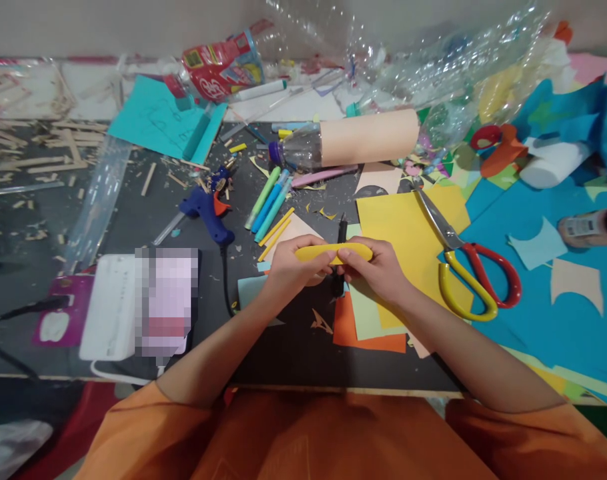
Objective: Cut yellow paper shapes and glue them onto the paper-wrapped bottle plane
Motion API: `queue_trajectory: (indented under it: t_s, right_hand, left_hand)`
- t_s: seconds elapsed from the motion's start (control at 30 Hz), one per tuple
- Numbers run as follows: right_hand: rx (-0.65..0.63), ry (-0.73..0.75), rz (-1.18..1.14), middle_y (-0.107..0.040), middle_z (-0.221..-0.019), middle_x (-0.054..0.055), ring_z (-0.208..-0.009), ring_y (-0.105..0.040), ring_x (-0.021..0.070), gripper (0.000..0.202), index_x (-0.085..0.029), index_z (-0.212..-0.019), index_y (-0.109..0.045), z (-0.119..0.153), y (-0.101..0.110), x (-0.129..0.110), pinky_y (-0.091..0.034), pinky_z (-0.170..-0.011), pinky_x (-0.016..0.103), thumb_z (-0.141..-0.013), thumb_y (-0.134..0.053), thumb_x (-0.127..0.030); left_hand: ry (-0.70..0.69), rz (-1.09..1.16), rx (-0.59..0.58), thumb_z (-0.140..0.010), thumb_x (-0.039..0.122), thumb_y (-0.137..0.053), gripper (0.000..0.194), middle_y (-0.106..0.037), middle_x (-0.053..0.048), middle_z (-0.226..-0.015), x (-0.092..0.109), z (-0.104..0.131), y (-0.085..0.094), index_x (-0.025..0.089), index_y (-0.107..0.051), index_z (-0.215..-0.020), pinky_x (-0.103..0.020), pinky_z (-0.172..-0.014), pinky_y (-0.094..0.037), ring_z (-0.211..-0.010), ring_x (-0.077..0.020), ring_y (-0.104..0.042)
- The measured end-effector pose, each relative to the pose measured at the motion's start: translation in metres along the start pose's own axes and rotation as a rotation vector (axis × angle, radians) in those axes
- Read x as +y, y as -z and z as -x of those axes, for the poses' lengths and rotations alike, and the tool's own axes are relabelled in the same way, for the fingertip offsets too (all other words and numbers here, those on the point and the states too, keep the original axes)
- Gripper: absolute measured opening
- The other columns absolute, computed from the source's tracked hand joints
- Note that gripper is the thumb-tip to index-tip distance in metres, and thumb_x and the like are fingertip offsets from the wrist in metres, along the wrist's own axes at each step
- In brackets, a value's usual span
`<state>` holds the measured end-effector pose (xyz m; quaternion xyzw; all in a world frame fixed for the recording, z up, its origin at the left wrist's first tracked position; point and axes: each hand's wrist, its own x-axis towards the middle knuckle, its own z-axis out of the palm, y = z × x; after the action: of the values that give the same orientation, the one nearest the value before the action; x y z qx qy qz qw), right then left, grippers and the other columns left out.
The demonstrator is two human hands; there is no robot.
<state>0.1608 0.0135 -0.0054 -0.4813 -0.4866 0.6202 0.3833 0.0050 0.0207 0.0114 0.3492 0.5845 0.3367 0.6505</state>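
A yellow piece with rounded ends [333, 253] is held level above the tabletop [298, 360], at the centre of the view; the left hand [298, 260] pinches its nine o'clock half, thumb pressed on the front and fingers curled behind; the right hand [378, 263] pinches its three o'clock half in the same way, the two thumb tips close together; a black pen [342, 230] shows behind the piece, running from twelve to six o'clock, though whether a finger touches it I cannot tell

From the piece, yellow strips [277, 233] and capped markers [269, 203] lie towards ten and eleven o'clock; a paper-wrapped bottle [368, 139] lies on its side between twelve and one; scissors [451, 240], blades open a little, rest over a yellow sheet [393, 227] at three; an orange sheet [368, 340] is at five; a blue glue gun [208, 213] lies between nine and ten
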Motion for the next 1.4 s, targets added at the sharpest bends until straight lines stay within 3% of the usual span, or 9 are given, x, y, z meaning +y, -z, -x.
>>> queue_trajectory:
  t_s: [0.57,0.83,1.0,1.07,1.13,1.17,1.23,1.3,1.4]
  right_hand:
    - [-0.035,-0.016,-0.011,-0.059,-0.054,-0.001,-0.045,-0.051,0.0095,0.047,-0.018,-0.064,-0.058,0.001,0.001,0.000,-0.043,-0.047,0.025,-0.077,-0.066,-0.062]
    - [0.082,0.032,0.061,-0.057,-0.050,-0.002,-0.041,-0.048,0.0098,0.046,-0.020,-0.058,-0.055,-0.001,0.001,-0.001,-0.042,-0.047,0.026,-0.079,-0.064,-0.060]
    - [0.104,0.029,0.029,-0.058,-0.052,-0.001,-0.041,-0.047,0.0099,0.046,-0.020,-0.058,-0.054,-0.002,0.001,0.001,-0.041,-0.046,0.027,-0.078,-0.066,-0.059]
    - [0.115,0.036,0.015,-0.058,-0.052,-0.001,-0.042,-0.048,0.0098,0.045,-0.020,-0.058,-0.055,-0.002,0.001,0.002,-0.042,-0.047,0.027,-0.080,-0.066,-0.057]
    - [0.128,0.047,0.013,-0.058,-0.052,-0.001,-0.042,-0.048,0.0097,0.044,-0.020,-0.058,-0.054,-0.002,0.001,0.002,-0.042,-0.049,0.027,-0.081,-0.065,-0.056]
    - [0.132,0.052,0.016,-0.058,-0.052,-0.001,-0.043,-0.048,0.0096,0.044,-0.020,-0.058,-0.054,-0.002,0.001,0.002,-0.042,-0.050,0.027,-0.081,-0.065,-0.055]
    - [0.131,0.058,0.025,-0.058,-0.051,-0.002,-0.043,-0.048,0.0095,0.044,-0.020,-0.057,-0.053,-0.002,0.001,0.002,-0.042,-0.050,0.027,-0.081,-0.065,-0.055]
    - [0.127,0.060,0.033,-0.057,-0.051,-0.002,-0.043,-0.048,0.0092,0.044,-0.020,-0.058,-0.053,-0.002,0.002,0.002,-0.042,-0.050,0.027,-0.081,-0.064,-0.056]
    - [0.122,0.050,0.037,-0.058,-0.051,-0.002,-0.043,-0.048,0.0088,0.045,-0.021,-0.058,-0.053,-0.002,0.002,0.000,-0.042,-0.048,0.026,-0.080,-0.063,-0.059]
  left_hand:
    - [-0.031,-0.004,-0.024,-0.056,0.038,-0.079,0.028,-0.061,0.002,-0.051,-0.003,0.000,0.001,0.016,-0.063,-0.063,-0.018,-0.047,-0.043,-0.047,-0.0093,-0.055]
    - [-0.290,-0.081,0.088,-0.073,0.041,-0.065,0.022,-0.070,-0.001,-0.075,0.004,-0.002,0.007,0.019,-0.067,-0.076,-0.026,-0.069,-0.053,-0.071,-0.0157,-0.067]
    - [-0.427,-0.087,0.152,-0.083,0.044,-0.062,0.025,-0.073,-0.005,-0.094,0.019,0.007,0.034,0.022,-0.068,-0.092,-0.028,-0.081,-0.054,-0.083,-0.0166,-0.069]
    - [-0.491,-0.175,0.241,-0.084,0.043,-0.062,0.022,-0.072,-0.003,-0.096,0.030,0.013,0.054,0.023,-0.066,-0.095,-0.027,-0.079,-0.053,-0.080,-0.0156,-0.068]
    - [-0.528,-0.341,0.418,-0.085,0.042,-0.060,0.022,-0.069,-0.002,-0.096,0.045,0.017,0.077,0.025,-0.062,-0.099,-0.028,-0.075,-0.051,-0.075,-0.0155,-0.066]
    - [-0.514,-0.485,0.552,-0.084,0.039,-0.059,0.018,-0.067,-0.001,-0.089,0.052,0.017,0.087,0.024,-0.060,-0.095,-0.028,-0.071,-0.048,-0.069,-0.0153,-0.062]
    - [-0.291,-0.913,0.680,-0.082,0.033,-0.060,0.011,-0.059,0.001,-0.071,0.065,0.015,0.106,0.022,-0.057,-0.080,-0.027,-0.069,-0.039,-0.067,-0.0175,-0.054]
    - [-0.012,-1.147,0.659,-0.083,0.034,-0.060,0.023,-0.051,0.001,-0.057,0.074,0.009,0.119,0.022,-0.051,-0.064,-0.027,-0.065,-0.031,-0.062,-0.0197,-0.046]
    - [0.110,-1.230,0.550,-0.084,0.051,-0.059,0.044,-0.040,0.001,-0.046,0.076,-0.006,0.129,0.023,-0.048,-0.051,-0.027,-0.064,-0.026,-0.056,-0.0201,-0.038]
